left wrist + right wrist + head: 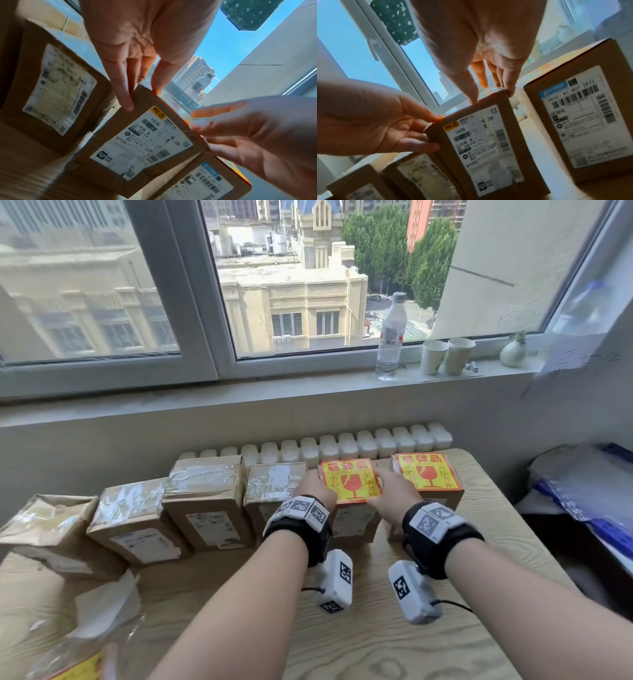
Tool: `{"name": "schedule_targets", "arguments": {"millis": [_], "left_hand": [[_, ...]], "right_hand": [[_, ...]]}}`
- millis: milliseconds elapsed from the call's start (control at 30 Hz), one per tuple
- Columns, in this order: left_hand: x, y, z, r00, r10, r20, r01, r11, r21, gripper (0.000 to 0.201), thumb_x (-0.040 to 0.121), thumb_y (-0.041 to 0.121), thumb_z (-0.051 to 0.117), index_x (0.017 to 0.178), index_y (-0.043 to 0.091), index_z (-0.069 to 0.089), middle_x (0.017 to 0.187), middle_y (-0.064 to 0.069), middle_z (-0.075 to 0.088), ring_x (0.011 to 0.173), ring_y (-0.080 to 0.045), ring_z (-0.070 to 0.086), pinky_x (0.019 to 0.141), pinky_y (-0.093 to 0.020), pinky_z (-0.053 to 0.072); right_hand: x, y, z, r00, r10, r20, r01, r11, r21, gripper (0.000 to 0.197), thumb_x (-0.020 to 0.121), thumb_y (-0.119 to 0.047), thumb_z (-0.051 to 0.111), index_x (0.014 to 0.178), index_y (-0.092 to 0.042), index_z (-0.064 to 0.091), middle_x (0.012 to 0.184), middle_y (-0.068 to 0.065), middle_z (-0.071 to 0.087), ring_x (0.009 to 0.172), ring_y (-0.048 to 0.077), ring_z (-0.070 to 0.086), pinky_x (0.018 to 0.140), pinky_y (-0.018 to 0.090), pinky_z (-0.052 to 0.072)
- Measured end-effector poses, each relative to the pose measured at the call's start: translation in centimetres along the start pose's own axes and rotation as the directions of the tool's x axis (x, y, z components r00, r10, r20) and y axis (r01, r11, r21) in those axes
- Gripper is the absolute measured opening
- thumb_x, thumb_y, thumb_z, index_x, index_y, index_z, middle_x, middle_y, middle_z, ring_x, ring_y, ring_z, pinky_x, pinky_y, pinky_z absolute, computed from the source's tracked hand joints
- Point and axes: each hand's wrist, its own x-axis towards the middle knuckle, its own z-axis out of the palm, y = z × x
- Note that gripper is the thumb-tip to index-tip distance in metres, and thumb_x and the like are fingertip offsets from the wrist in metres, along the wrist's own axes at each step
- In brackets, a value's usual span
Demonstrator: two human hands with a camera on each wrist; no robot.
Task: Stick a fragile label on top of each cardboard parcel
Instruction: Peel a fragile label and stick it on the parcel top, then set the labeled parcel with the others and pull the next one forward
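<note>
A: So, going left to right along the wooden table [428,655]: four cardboard parcels [209,505] are standing in a row with bare taped tops, shipping slips facing me.

B: And the fifth parcel [354,522]?

A: It is carrying a yellow fragile label [349,481] with a red broken-glass mark on its top. Both hands are working on it. The left hand [317,486] is lying at the label's left edge, fingers [122,86] straight, tips pressing over the box's upper left corner.

B: Right side?

A: The right hand [388,491] is resting flat at the label's right edge, fingers [509,83] extended and touching the top edge of the box. Neither hand is curling round anything.

B: Beyond that?

A: The last parcel [431,494], just beside it, is already wearing a second label [426,472] on top. Behind, on the windowsill [274,392], a water bottle [390,337], two paper cups [445,356] and a small vase [512,352] are standing.
</note>
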Motion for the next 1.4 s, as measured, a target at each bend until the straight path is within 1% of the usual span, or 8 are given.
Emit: {"name": "schedule_targets", "arguments": {"millis": [167, 300, 467, 733, 867, 1033, 1233, 1400], "left_hand": [[1.1, -0.8, 1.1, 1.0, -0.01, -0.006, 0.01, 1.0, 0.022, 0.024, 0.089, 0.022, 0.06, 0.113, 0.021, 0.064, 0.1, 0.0, 0.07, 0.086, -0.02, 0.067, 0.073, -0.03, 0.054], [1.3, 0.2, 1.8, 0.987, -0.126, 0.1, 0.119, 0.99, 0.073, 0.041, 0.09, 0.041, 0.056, 0.114, 0.009, 0.063, 0.108, -0.011, 0.07, 0.096, -0.028, 0.068, 0.088, -0.04, 0.056], [2.4, 0.8, 3.4, 0.971, -0.193, 0.141, 0.184, 0.98, 0.076, 0.058, 0.094, 0.05, 0.045, 0.126, 0.003, 0.056, 0.122, -0.015, 0.064, 0.108, -0.031, 0.063, 0.097, -0.041, 0.05], [3.6, 1.2, 4.0, 0.972, -0.188, 0.143, 0.183, 0.982, 0.042, 0.054, 0.095, 0.048, 0.048, 0.121, 0.001, 0.059, 0.117, -0.015, 0.066, 0.105, -0.03, 0.065, 0.095, -0.041, 0.052], [2.8, 1.7, 3.0, 0.98, -0.152, 0.127, 0.142, 0.986, 0.081, 0.05, 0.095, 0.045, 0.048, 0.113, -0.001, 0.06, 0.114, -0.016, 0.067, 0.104, -0.032, 0.066, 0.094, -0.04, 0.053], [2.4, 2.7, -2.0, 0.988, -0.149, 0.045, 0.148, 0.989, 0.018, 0.027, 0.091, 0.029, 0.056, 0.075, 0.006, 0.056, 0.089, -0.012, 0.07, 0.087, -0.026, 0.071, 0.087, -0.037, 0.057], [0.6, -1.5, -8.5, 0.977, -0.122, -0.176, 0.142, 0.984, 0.104, 0.023, 0.087, 0.016, 0.05, 0.09, 0.004, 0.069, 0.091, -0.01, 0.071, 0.086, -0.028, 0.067, 0.075, -0.032, 0.054], [-0.6, -5.7, -10.9, 0.965, -0.15, -0.215, 0.148, 0.989, -0.024, 0.031, 0.088, 0.009, 0.05, 0.113, 0.015, 0.068, 0.119, -0.006, 0.066, 0.111, -0.026, 0.06, 0.095, -0.032, 0.049]], "right_hand": [[1.3, 1.9, -0.3, 0.991, -0.089, -0.105, 0.08, 0.993, -0.082, 0.033, 0.09, -0.013, 0.055, 0.121, -0.021, 0.065, 0.125, 0.001, 0.063, 0.111, 0.019, 0.058, 0.095, 0.032, 0.049], [2.6, 3.6, -1.0, 0.948, -0.081, -0.309, 0.031, 0.986, -0.164, 0.033, 0.088, -0.025, 0.055, 0.12, -0.028, 0.063, 0.14, -0.001, 0.049, 0.131, 0.021, 0.039, 0.111, 0.041, 0.032], [3.7, 6.0, -0.7, 0.987, 0.091, -0.131, -0.123, 0.957, -0.262, 0.055, 0.092, -0.045, 0.049, 0.144, -0.035, 0.034, 0.159, -0.003, 0.019, 0.147, 0.023, 0.011, 0.114, 0.062, 0.011], [3.8, 6.7, -1.6, 0.995, 0.019, -0.102, -0.038, 0.981, -0.192, 0.046, 0.096, -0.034, 0.046, 0.142, -0.032, 0.04, 0.158, -0.006, 0.024, 0.148, 0.018, 0.014, 0.116, 0.058, 0.003], [3.4, 5.8, -1.5, 0.992, -0.001, -0.127, -0.013, 0.994, -0.11, 0.044, 0.095, -0.028, 0.049, 0.139, -0.026, 0.046, 0.154, -0.001, 0.034, 0.145, 0.02, 0.024, 0.119, 0.051, 0.014], [3.0, 1.2, -1.2, 0.975, -0.118, -0.191, 0.131, 0.99, 0.058, 0.038, 0.092, -0.019, 0.053, 0.13, -0.018, 0.057, 0.139, 0.001, 0.053, 0.127, 0.02, 0.049, 0.106, 0.033, 0.038], [2.2, -5.2, 0.7, 0.962, -0.23, -0.15, 0.246, 0.965, 0.096, 0.033, 0.09, -0.015, 0.054, 0.121, -0.019, 0.063, 0.128, 0.001, 0.061, 0.117, 0.019, 0.055, 0.099, 0.025, 0.038], [1.5, -7.6, 3.2, 0.974, -0.215, -0.066, 0.22, 0.972, 0.083, 0.035, 0.09, -0.016, 0.051, 0.124, -0.02, 0.061, 0.126, 0.005, 0.061, 0.108, 0.021, 0.06, 0.088, 0.025, 0.043]]}}
